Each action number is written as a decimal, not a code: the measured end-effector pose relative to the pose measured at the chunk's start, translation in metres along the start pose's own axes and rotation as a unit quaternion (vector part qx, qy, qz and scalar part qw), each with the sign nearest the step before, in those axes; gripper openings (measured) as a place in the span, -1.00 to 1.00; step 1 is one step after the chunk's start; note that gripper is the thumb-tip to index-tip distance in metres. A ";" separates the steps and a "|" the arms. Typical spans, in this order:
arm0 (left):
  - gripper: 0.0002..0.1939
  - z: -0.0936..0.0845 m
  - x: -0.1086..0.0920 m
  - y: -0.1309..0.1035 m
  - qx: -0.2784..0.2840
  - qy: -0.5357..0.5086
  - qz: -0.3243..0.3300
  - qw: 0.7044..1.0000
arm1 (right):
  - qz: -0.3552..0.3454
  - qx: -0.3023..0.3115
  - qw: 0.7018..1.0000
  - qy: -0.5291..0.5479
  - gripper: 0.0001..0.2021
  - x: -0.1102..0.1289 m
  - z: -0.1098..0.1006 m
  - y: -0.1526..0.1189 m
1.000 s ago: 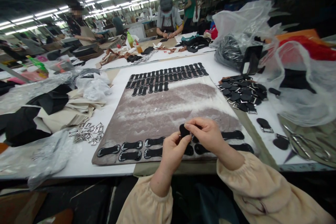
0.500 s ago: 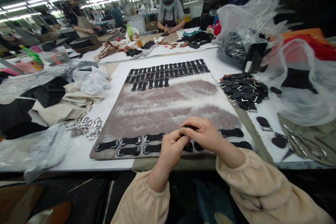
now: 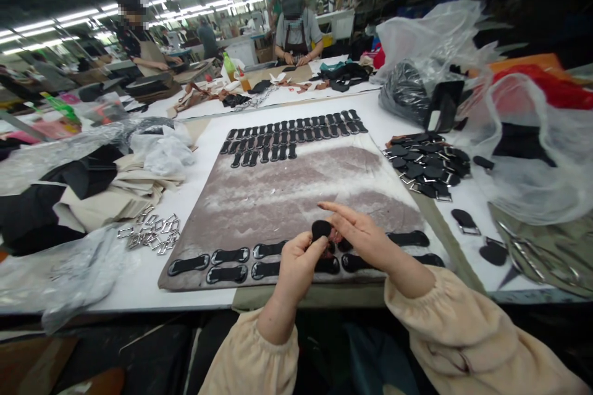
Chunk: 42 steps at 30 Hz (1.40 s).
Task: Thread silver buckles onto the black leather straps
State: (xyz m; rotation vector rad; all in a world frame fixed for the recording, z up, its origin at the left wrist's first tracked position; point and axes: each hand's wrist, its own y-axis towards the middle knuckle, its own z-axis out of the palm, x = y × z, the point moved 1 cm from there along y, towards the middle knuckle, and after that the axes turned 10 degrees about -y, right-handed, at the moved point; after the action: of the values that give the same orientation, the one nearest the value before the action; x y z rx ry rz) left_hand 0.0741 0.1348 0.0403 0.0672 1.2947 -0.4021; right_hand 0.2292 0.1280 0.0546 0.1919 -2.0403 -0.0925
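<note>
Over the near part of a brown board (image 3: 259, 222), my left hand (image 3: 296, 265) is closed, pinching a black tab (image 3: 320, 230) with a rounded end between thumb and fingers. My right hand (image 3: 364, 237) is just right of the tab with its fingers stretched out; whether its thumb touches the tab is hidden. Below my hands, dark dog-bone-shaped strips (image 3: 230, 255) with shiny, wet-looking ends lie along the board's near edge. Smaller-looking black strips (image 3: 296, 129) stand in rows at its far side.
Finished-looking black tabs with metal buckles (image 3: 424, 163) are heaped right of the board. Loose metal rings (image 3: 155, 231) lie at left. Scissors (image 3: 532, 256), plastic bags (image 3: 528, 166) and black fabric pieces (image 3: 83, 176) surround the board. A co-worker (image 3: 296, 31) sits across the table; another person (image 3: 139, 37) stands further left.
My right hand has come off its closed grip around the black piece, and its fingers have straightened. The tab's rounded end now shows in my left hand.
</note>
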 end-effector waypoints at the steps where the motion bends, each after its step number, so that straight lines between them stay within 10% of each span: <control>1: -0.78 -0.001 -0.001 0.001 -0.003 0.005 0.004 1.000 | 0.003 0.008 1.000 0.012 -0.63 -0.002 -0.002 0.000; 15: -0.78 -0.013 0.011 -0.002 -0.005 0.135 0.106 0.985 | -0.133 -0.123 0.970 -0.162 -0.62 0.008 0.015 0.000; 21: -0.74 -0.014 0.004 0.000 0.019 0.188 0.112 0.976 | -0.063 -0.036 0.996 -0.048 -0.72 0.007 0.011 -0.002; 29: -0.74 -0.017 0.006 0.005 0.044 0.224 0.118 0.966 | -0.177 -0.133 0.956 -0.192 -0.59 0.006 0.014 -0.002; 42: -0.68 -0.008 -0.008 -0.002 0.047 0.288 0.243 0.925 | -0.208 -0.027 0.974 -0.089 -0.69 0.006 -0.005 -0.001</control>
State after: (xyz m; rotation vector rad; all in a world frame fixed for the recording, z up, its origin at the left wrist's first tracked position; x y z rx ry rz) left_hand 0.0643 0.1367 0.0460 0.6156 1.7734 -0.0061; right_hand 0.2313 0.1260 0.0618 0.5934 -2.1446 -0.4381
